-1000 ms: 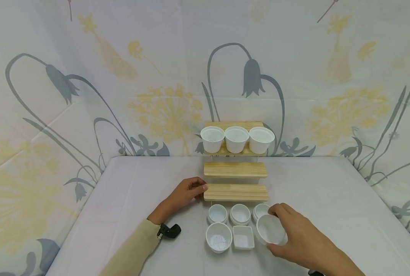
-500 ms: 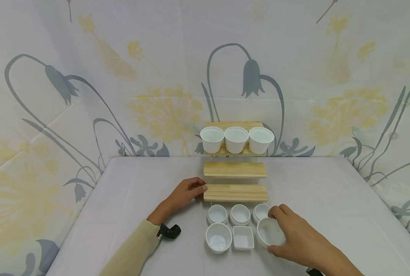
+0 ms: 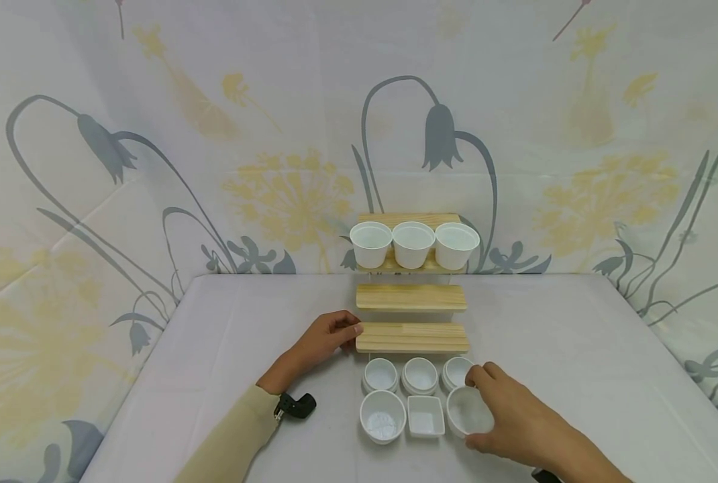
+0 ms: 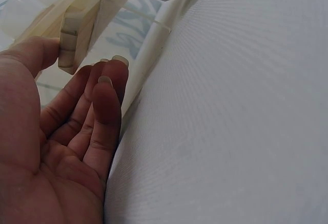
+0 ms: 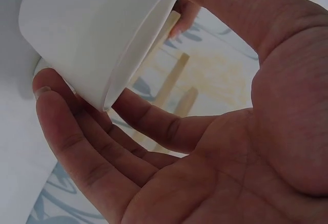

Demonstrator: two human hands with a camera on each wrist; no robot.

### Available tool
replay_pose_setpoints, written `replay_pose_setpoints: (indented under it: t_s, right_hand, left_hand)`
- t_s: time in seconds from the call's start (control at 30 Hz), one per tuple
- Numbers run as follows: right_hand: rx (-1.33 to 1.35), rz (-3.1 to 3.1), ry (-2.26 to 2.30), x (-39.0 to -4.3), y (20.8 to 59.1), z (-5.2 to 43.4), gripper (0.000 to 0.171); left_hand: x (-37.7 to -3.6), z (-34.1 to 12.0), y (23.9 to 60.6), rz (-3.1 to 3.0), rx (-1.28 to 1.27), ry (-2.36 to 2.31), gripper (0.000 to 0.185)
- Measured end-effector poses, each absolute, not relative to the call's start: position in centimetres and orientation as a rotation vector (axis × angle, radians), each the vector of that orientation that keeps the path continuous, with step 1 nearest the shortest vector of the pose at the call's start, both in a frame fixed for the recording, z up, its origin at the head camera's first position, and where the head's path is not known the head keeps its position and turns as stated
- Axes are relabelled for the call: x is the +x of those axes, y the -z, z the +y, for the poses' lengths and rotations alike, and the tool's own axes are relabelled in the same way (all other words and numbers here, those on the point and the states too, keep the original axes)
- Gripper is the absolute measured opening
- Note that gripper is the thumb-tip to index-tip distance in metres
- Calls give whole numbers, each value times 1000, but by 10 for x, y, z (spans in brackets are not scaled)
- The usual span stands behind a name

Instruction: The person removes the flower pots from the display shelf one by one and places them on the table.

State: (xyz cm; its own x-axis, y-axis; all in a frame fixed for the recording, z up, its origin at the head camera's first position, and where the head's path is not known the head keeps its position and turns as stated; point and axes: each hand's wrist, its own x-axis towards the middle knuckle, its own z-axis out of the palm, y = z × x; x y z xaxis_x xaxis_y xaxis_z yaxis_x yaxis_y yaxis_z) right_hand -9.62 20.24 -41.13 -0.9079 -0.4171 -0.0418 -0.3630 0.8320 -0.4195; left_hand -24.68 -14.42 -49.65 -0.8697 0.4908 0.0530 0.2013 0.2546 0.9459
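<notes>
My right hand (image 3: 516,419) grips a round white cup (image 3: 469,412) by its rim, thumb on the near side and fingers on the far side. The right wrist view shows the cup (image 5: 92,34) upright and close over the table. To its left are a square white dish (image 3: 426,417) and a round white cup with a shiny inside (image 3: 383,417). My left hand (image 3: 325,342) holds the left end of the lowest wooden shelf (image 3: 412,337). In the left wrist view its thumb presses the shelf end (image 4: 74,42), with the fingers curled below.
Three small white bowls (image 3: 420,376) line up in front of the shelf rack. Above the lowest board is a bare middle shelf (image 3: 411,296). Three white cups (image 3: 413,245) stand on the top shelf. A flower-patterned cloth (image 3: 298,134) hangs behind the white table (image 3: 262,302).
My right hand has brought the cup slightly left and toward me, down beside the square dish. The left hand stays at the shelf end.
</notes>
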Motion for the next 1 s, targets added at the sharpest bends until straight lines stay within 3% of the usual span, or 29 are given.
replay_pose_setpoints:
  t_s: [0.57, 1.0]
  right_hand:
    - [-602, 2861, 611, -98, 408, 202, 74]
    - [-580, 2903, 775, -117, 385, 219, 61]
  left_hand:
    - [-247, -144, 496, 2279, 640, -1649, 26]
    - [-247, -146, 498, 2291, 659, -1657, 27]
